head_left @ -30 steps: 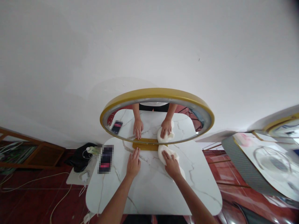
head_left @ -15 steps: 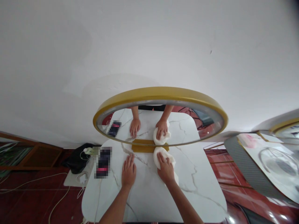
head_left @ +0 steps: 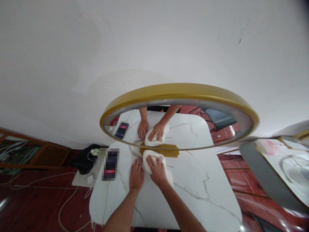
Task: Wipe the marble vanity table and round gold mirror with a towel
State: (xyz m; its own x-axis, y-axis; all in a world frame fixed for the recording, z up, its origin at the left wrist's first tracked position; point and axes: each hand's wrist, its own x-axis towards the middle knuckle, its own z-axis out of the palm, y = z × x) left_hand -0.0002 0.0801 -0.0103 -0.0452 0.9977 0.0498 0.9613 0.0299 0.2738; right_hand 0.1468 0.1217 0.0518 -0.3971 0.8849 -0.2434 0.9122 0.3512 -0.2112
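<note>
My right hand (head_left: 158,172) presses down on a bunched white cloth (head_left: 146,167), its fingers spread over the top. The cloth lies on a white table (head_left: 198,199) with grey marble veins, against the gold base plate (head_left: 175,152) of a mirror. My left hand (head_left: 136,176) rests flat on the tabletop just left of the cloth, holding nothing, with its fingers stretched out. Part of the cloth is hidden under my right palm. Both hands and the cloth also show in the mirror glass (head_left: 188,129).
A large gold-rimmed mirror (head_left: 180,91) stands at the table's back edge, near the wall (head_left: 169,38). On the left lies a pixelated dark object (head_left: 111,164). Beyond it are a black bag (head_left: 84,161) and cables. Another table (head_left: 265,149) and mirror stand at the right.
My right hand has slid the cloth leftward across the tabletop, closer to my left hand. My left hand stays flat in about the same place. The view has shifted slightly.
</note>
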